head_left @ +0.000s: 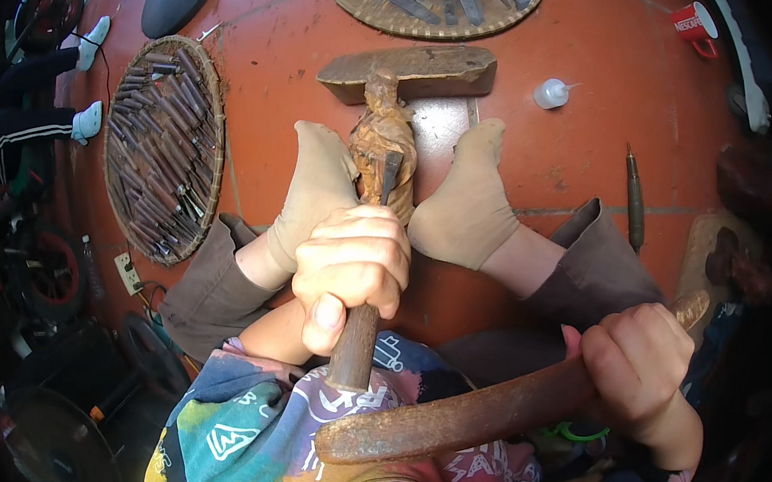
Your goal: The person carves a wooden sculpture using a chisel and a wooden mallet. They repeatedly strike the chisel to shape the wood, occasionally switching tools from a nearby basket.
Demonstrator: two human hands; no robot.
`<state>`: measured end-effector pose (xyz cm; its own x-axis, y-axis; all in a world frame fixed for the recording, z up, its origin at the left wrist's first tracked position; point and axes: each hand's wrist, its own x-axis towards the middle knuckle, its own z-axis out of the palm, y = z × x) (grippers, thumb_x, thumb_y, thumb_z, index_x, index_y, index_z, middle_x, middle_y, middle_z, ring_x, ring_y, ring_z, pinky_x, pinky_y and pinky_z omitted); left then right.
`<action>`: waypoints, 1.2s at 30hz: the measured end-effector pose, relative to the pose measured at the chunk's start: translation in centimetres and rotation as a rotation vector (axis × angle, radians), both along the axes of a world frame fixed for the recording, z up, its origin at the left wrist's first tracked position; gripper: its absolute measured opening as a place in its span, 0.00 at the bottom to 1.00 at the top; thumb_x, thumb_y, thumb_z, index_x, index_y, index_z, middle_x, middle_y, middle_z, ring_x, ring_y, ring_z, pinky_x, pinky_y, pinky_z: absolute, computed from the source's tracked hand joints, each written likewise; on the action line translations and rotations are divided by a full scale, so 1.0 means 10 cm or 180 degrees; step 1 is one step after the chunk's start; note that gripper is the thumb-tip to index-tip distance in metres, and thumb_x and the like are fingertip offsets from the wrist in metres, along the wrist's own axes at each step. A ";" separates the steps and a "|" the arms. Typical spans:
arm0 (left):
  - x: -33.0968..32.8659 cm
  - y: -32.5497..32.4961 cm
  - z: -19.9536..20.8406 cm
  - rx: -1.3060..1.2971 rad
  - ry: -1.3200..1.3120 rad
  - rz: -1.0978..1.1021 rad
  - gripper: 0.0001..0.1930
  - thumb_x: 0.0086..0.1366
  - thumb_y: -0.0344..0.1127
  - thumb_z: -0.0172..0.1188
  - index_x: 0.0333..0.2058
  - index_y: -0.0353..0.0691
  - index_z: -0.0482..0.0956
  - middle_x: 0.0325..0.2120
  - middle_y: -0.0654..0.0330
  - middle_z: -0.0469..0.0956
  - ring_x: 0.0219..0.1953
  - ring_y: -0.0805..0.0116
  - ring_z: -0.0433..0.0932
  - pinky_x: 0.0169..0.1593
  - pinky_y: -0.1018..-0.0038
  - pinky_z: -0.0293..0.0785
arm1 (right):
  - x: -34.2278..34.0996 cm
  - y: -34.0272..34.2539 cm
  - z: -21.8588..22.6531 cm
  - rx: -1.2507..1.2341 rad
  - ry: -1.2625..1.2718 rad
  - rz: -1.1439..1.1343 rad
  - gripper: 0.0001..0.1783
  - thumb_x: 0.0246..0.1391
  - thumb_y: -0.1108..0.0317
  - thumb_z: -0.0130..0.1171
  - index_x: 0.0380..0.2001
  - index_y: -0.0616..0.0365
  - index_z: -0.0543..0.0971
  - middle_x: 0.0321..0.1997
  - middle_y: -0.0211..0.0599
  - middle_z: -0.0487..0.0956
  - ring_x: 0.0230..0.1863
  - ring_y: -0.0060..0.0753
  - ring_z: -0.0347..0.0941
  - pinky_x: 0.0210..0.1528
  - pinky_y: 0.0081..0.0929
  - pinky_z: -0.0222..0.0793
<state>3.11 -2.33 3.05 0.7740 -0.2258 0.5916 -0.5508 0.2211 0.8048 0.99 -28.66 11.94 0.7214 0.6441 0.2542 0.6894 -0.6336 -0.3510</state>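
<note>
My left hand (351, 270) is closed around the wooden handle of a chisel (356, 336); its blade tip rests on a carved wooden figure (379, 143). The figure stands clamped between my two sock-covered feet (317, 188) and leans against a wooden block (416, 69) on the red floor. My right hand (639, 363) grips a long curved wooden mallet (462, 420), which lies across my lap just below the chisel's butt end.
A round woven tray (216, 122) of several carving chisels lies at left; another tray (430, 27) holds tools at top. A small white bottle (551, 93), a loose chisel (634, 200), a red mug (695, 24) and a power strip (128, 273) sit around. Someone's legs (42, 96) at far left.
</note>
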 end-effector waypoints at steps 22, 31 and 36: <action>0.07 0.02 -0.14 -0.0514 0.0247 0.0145 0.26 0.64 0.47 0.36 0.10 0.41 0.65 0.08 0.59 0.65 0.11 0.64 0.63 0.20 0.70 0.60 | 0.12 0.27 0.25 -0.0477 -0.0462 0.0212 0.09 0.32 0.76 0.58 0.21 0.53 0.72 0.16 0.30 0.61 0.14 0.25 0.59 0.14 0.20 0.57; 0.07 0.12 -0.15 -0.0446 0.0265 -0.0065 0.26 0.64 0.46 0.35 0.11 0.39 0.66 0.11 0.56 0.67 0.14 0.60 0.66 0.22 0.67 0.62 | 0.16 0.31 0.41 -0.0627 -0.0700 0.0238 0.09 0.31 0.78 0.56 0.21 0.54 0.71 0.18 0.29 0.59 0.14 0.26 0.56 0.12 0.21 0.53; 0.13 0.10 -0.15 -0.0445 0.0105 -0.0181 0.26 0.64 0.45 0.35 0.09 0.39 0.64 0.09 0.57 0.65 0.12 0.61 0.65 0.21 0.68 0.62 | 0.16 0.30 0.48 -0.0725 -0.0561 0.0110 0.12 0.26 0.75 0.57 0.22 0.55 0.71 0.19 0.29 0.59 0.15 0.26 0.57 0.12 0.21 0.53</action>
<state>4.42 -1.31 1.60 0.7818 -0.1871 0.5948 -0.5079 0.3623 0.7815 2.57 -25.62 16.78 0.6556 0.7225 0.2195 0.7497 -0.6575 -0.0752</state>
